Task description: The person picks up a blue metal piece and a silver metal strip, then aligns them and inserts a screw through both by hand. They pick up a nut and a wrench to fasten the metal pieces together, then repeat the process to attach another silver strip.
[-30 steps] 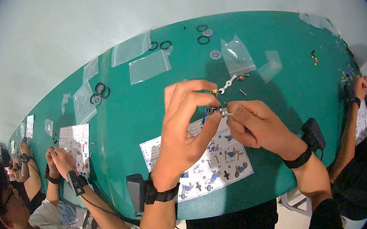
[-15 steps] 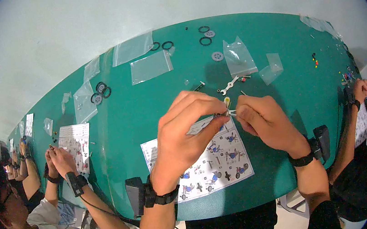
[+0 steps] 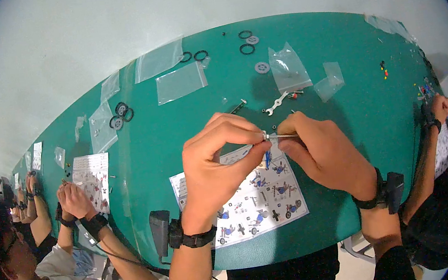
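My left hand (image 3: 223, 159) is closed in a pinch on a small blue and whitish toy part (image 3: 268, 160), mostly covered by the fingertips. My right hand (image 3: 323, 150) grips a thin metal rod (image 3: 284, 136) between thumb and forefinger. The rod's far end meets the small part at the left fingertips; whether it sits inside cannot be made out. Beneath both hands lies a printed instruction sheet (image 3: 261, 214) with pictures of a blue motorbike. Just beyond them are a white wrench (image 3: 277, 103) and a small bolt-like piece (image 3: 239, 106).
Clear plastic bags (image 3: 181, 82), black tyre rings (image 3: 247, 49) and a grey wheel disc (image 3: 262, 68) lie toward the table's far side. At left a co-worker's hands (image 3: 75, 200) work beside another sheet (image 3: 92, 178). Another person's hands (image 3: 443, 108) are at the right edge.
The part between my hands has turned, and its blue piece now hangs below my left fingertips. The thin rod now lies level across to it from my right hand.
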The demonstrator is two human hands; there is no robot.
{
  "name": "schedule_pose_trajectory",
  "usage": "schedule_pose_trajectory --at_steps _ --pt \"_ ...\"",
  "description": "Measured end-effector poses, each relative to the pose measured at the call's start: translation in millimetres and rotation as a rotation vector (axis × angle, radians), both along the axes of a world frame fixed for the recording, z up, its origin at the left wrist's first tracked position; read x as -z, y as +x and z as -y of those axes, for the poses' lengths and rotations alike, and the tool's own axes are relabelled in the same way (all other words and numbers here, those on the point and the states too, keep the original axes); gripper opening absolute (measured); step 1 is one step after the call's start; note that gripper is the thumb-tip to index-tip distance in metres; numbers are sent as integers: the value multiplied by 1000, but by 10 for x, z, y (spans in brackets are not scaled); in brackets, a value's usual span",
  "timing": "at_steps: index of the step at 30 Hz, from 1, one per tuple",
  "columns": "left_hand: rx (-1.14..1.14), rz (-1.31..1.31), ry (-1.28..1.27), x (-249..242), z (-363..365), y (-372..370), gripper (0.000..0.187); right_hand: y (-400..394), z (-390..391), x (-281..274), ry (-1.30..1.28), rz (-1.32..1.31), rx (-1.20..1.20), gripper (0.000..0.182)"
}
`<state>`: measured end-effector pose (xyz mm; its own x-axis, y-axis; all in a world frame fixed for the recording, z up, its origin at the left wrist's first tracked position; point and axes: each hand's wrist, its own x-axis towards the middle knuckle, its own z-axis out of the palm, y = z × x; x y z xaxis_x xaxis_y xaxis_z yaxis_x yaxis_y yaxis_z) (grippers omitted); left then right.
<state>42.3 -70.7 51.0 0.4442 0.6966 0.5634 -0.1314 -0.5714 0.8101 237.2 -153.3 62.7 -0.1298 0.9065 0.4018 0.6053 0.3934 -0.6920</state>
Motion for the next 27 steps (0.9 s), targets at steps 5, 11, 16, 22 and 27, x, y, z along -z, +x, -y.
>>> schedule_pose_trajectory --at_steps 5,11,16,22,27 --pt "-2 -8 -38 15 5 24 22 71 10 -10 224 330 61 14" --pt "-13 -63 36 40 -6 25 21 91 30 0 183 323 71 13" --pt "6 -130 190 -41 10 14 22 178 1 49 -70 -18 -70 17" --pt "31 -114 327 -89 94 69 26 394 -4 -222 -1062 -786 -287 30" --pt "-3 -139 352 -69 62 49 27 270 -18 -148 -953 -878 -238 24"
